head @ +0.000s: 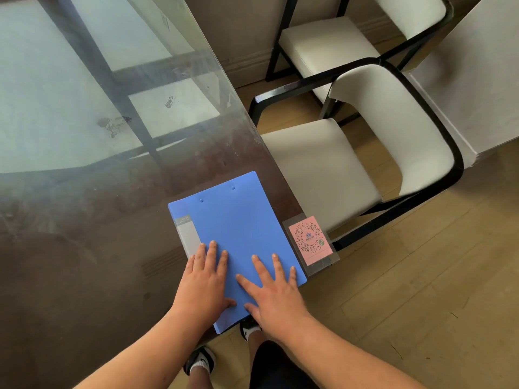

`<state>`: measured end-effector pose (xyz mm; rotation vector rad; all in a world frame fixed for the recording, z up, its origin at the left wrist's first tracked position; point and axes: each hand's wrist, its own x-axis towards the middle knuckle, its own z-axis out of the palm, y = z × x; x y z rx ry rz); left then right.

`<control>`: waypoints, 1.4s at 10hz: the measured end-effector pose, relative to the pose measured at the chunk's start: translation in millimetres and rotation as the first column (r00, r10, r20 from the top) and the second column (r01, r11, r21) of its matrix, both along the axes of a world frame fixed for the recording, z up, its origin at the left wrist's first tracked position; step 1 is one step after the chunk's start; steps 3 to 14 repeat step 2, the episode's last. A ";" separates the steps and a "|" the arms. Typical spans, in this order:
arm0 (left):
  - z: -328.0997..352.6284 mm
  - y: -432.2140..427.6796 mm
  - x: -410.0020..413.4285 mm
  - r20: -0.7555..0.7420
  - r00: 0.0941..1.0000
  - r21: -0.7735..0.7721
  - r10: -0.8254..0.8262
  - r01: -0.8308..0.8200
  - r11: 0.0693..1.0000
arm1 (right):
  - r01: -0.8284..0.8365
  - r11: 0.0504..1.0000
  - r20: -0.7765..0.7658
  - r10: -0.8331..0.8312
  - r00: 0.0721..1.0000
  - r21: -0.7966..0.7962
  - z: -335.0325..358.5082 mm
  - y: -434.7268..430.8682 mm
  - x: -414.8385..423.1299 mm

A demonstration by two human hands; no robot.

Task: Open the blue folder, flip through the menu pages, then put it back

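Observation:
The blue folder point(238, 226) lies closed and flat at the near right corner of the glass-topped table point(98, 206), its near corner jutting slightly past the table edge. A grey label strip runs along its left spine side. My left hand point(205, 279) rests palm down on the folder's near left part, fingers spread. My right hand point(273, 293) lies flat on its near right part, fingers apart. Neither hand grips anything.
A pink QR-code card point(310, 240) in a clear sleeve sits at the table corner just right of the folder. Two white-cushioned chairs with black frames point(365, 153) stand to the right on a wooden floor. My feet point(199, 360) show below the table edge.

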<state>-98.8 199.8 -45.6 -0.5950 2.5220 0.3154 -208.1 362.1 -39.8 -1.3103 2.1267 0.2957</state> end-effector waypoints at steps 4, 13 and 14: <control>18.6 -17.0 0.4 -0.042 0.999 0.012 -0.013 0.013 1.000 | 0.033 0.999 0.042 -0.032 0.999 -0.022 15.0 -17.2 -6.9; 18.6 -17.0 0.4 -0.042 0.999 0.012 -0.013 0.013 1.000 | 0.033 0.999 0.042 -0.032 0.999 -0.022 15.0 -17.2 -6.9; 18.6 -17.0 0.4 -0.042 0.999 0.012 -0.013 0.013 1.000 | 0.033 0.999 0.042 -0.032 0.999 -0.022 15.0 -17.2 -6.9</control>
